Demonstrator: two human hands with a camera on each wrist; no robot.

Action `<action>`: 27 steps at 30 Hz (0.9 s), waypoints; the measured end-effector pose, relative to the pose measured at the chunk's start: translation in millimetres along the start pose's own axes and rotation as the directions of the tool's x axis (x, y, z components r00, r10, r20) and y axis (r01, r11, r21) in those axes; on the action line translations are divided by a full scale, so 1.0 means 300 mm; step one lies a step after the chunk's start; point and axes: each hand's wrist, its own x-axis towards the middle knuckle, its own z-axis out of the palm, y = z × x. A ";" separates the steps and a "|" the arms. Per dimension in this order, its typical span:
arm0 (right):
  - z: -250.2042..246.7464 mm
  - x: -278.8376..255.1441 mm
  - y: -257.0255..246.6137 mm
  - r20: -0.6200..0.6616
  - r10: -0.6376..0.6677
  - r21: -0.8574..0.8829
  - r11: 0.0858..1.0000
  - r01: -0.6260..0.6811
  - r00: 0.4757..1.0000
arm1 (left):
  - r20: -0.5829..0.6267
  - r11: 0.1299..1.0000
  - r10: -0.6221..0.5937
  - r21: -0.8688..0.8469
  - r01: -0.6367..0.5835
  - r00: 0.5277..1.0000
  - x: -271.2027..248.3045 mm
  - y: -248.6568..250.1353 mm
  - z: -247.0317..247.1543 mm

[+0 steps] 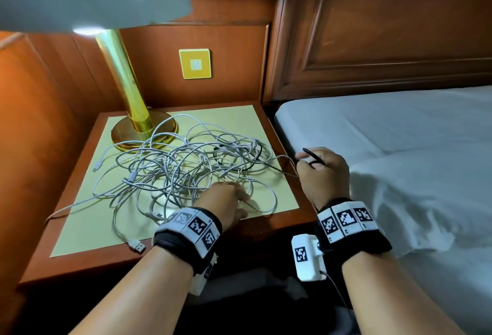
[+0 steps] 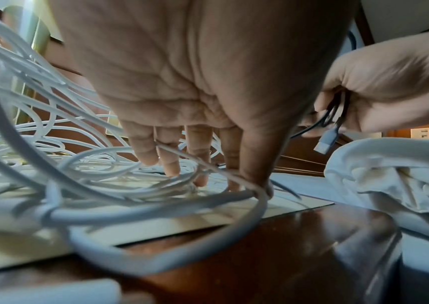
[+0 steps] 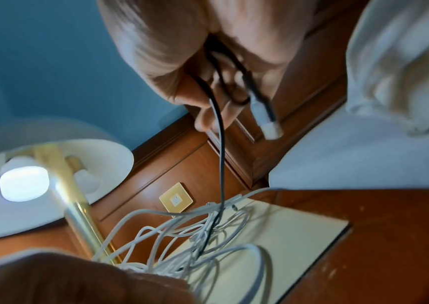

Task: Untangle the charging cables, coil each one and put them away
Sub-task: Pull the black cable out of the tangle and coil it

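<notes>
A tangle of white charging cables (image 1: 181, 169) (image 2: 78, 164) (image 3: 195, 236) lies spread over the nightstand's pale mat (image 1: 85, 230). My left hand (image 1: 239, 196) (image 2: 197, 174) reaches into its near side, straight fingers pressing down among the strands. My right hand (image 1: 308, 160) (image 3: 221, 98) hovers at the nightstand's right edge and grips loops of a black cable (image 1: 315, 159) (image 3: 220, 144). The black cable's grey plug (image 3: 268, 121) (image 2: 325, 142) hangs below the fist. Its free length runs down into the white tangle.
A brass lamp (image 1: 138, 121) stands at the back left of the wooden nightstand (image 1: 277, 230), its base under some strands. A white USB plug (image 1: 137, 246) lies near the front edge. The bed (image 1: 399, 135) with rumpled sheets is close on the right. A wall switch (image 1: 195, 63) sits behind.
</notes>
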 end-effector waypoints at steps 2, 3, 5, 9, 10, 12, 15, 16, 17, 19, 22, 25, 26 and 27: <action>-0.004 0.002 0.008 0.124 0.076 0.100 0.991 -0.089 0.989 | 0.014 0.999 -0.028 0.027 0.028 1.000 0.008 0.005 -0.003; -0.002 0.006 0.017 0.160 0.119 0.163 0.976 -0.145 0.980 | 0.028 0.998 -0.049 0.035 0.048 0.998 0.013 0.007 -0.004; 0.000 0.010 0.023 0.161 0.163 0.293 0.934 -0.205 0.973 | 0.096 0.995 -0.074 0.073 0.067 0.993 0.026 0.005 -0.004; 0.007 0.024 0.049 0.141 -0.009 -0.042 0.999 0.015 0.990 | 0.150 0.987 -0.103 0.137 0.083 0.983 0.064 -0.010 0.011; 0.006 0.019 0.053 0.207 -0.013 -0.141 0.989 0.043 0.978 | 0.144 0.983 -0.127 0.148 0.106 0.981 0.068 -0.008 0.009; 0.016 0.008 0.079 0.379 0.068 -0.348 0.934 0.074 0.923 | 0.152 0.979 -0.135 0.170 0.109 0.979 0.071 -0.002 0.002; 0.030 0.012 0.122 0.503 0.213 -0.579 0.803 0.143 0.838 | 0.158 0.973 -0.124 0.211 0.090 0.980 0.075 -0.005 -0.012; 0.028 0.020 0.124 0.495 0.219 -0.589 0.796 0.139 0.841 | 0.153 0.972 -0.133 0.214 0.098 0.979 0.075 -0.009 -0.018; 0.026 0.026 0.125 0.484 0.203 -0.575 0.807 0.135 0.851 | 0.150 0.972 -0.143 0.210 0.109 0.978 0.075 -0.012 -0.021; 0.024 0.029 0.119 0.455 0.150 -0.532 0.836 0.133 0.878 | 0.150 0.971 -0.160 0.204 0.128 0.976 0.074 -0.013 -0.029; 0.019 0.029 0.113 0.262 0.092 -0.369 0.929 0.011 0.961 | 0.140 0.973 -0.171 0.178 0.145 0.975 0.078 -0.013 -0.038; -0.018 0.041 0.081 0.057 0.167 -0.118 0.980 -0.160 0.984 | 0.131 0.973 -0.187 0.161 0.165 0.974 0.082 -0.017 -0.045; -0.033 0.047 0.074 0.012 0.178 -0.071 0.982 -0.177 0.984 | 0.131 0.972 -0.199 0.156 0.178 0.971 0.081 -0.018 -0.049; -0.046 0.050 0.067 -0.014 0.186 -0.037 0.982 -0.186 0.982 | 0.133 0.970 -0.208 0.152 0.187 0.969 0.083 -0.020 -0.051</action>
